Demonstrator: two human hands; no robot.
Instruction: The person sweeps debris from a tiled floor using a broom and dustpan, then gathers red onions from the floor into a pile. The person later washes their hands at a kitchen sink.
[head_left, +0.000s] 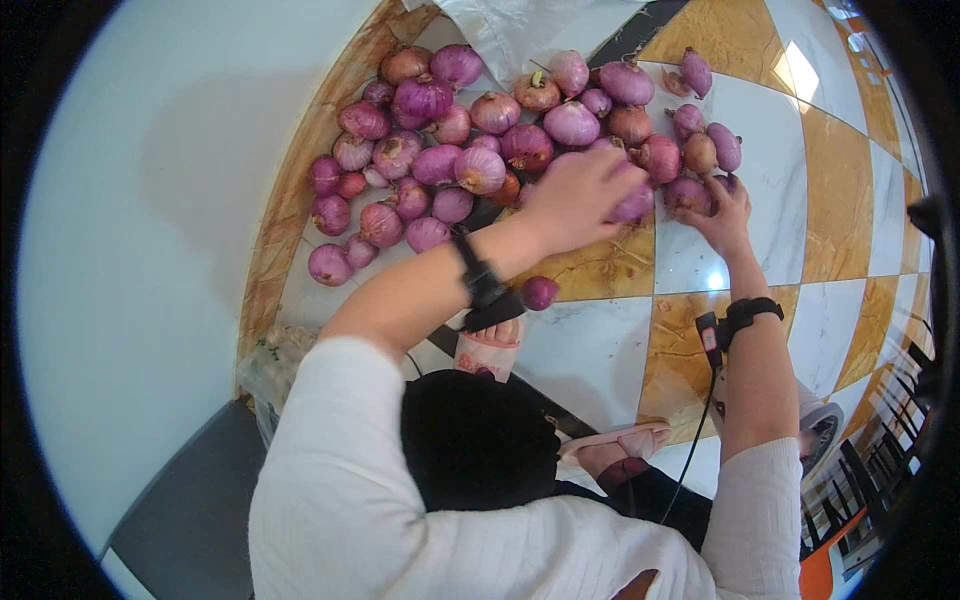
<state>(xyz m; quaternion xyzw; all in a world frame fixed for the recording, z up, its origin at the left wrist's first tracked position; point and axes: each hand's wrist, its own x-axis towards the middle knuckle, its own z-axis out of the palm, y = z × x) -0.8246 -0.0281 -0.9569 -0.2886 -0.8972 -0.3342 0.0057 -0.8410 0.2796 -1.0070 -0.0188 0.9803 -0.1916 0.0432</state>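
Observation:
Red onions (480, 171) lie in a loose heap on the tiled floor before me. My left hand (581, 199), blurred, reaches across the heap's right part. Its fingers curl over a purple onion (635, 201) and its palm covers others. Further right, my right hand (725, 221) is at the heap's edge, with thumb and fingers around the front of a red onion (686, 196) and a small dark onion (724, 182). Whether it grips either one cannot be seen. A brownish onion (700, 153) and an elongated purple onion (724, 147) lie just beyond its fingertips.
A white sack (510, 34) lies behind the heap. One small onion (540, 292) sits apart near my slippered foot (491, 341). At left, a clear plastic bag (281, 360) of pale contents stands by the wall (150, 187). A cable (697, 450) hangs from my right wristband.

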